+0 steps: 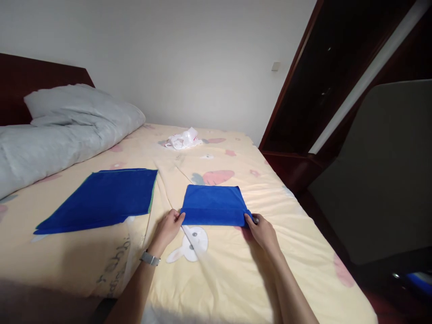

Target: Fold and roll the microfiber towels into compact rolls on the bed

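A small blue cloth (213,198) lies on the bed, its near part folded over in a band. My left hand (169,226) pinches the near left corner of this band between thumb and fingers. At the near right corner, my right hand (261,229) grips the cloth, thumb on top and fingers partly hidden. A larger blue cloth (104,198) with green edging lies flat to the left, touched by neither hand. A silver watch band is on my left wrist.
The bed (216,279) has a cream sheet with printed rabbits and carrots. A crumpled white plastic bag (185,139) lies further back. A grey quilt (77,126) is heaped at the left. Dark wooden furniture (313,90) stands beyond the bed's right edge.
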{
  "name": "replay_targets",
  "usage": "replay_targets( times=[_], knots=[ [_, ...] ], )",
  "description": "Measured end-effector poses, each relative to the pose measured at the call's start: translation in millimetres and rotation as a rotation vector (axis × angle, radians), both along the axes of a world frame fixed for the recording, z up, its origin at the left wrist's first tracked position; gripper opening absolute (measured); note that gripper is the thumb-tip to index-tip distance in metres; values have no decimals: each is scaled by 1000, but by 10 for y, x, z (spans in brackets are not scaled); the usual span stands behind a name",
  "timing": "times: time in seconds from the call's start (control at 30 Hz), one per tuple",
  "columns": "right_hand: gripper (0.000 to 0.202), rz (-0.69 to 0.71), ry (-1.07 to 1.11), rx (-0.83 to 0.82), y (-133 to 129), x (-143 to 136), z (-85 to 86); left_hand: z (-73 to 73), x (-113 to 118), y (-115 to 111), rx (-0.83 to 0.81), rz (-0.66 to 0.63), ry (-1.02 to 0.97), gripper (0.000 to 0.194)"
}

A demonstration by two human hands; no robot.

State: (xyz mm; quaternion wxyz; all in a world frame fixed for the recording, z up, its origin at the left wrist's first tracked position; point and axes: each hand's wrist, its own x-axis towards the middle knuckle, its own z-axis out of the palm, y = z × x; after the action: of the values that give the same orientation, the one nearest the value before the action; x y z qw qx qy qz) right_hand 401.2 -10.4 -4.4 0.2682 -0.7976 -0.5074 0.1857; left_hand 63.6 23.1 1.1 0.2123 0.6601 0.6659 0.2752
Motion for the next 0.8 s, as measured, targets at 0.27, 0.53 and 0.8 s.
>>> replay_targets(
  times=[0.27,0.53,0.8],
  knots=[
    [40,-7,61,11,-13,89,-25,-41,9,22,-12,7,-63,38],
    [50,-63,107,19,-30,117,-46,-38,-15,72,-99,-34,-102,56],
    [40,42,347,263,-60,24,-23,-39,-17,39,-167,-75,-327,59]
  ],
)
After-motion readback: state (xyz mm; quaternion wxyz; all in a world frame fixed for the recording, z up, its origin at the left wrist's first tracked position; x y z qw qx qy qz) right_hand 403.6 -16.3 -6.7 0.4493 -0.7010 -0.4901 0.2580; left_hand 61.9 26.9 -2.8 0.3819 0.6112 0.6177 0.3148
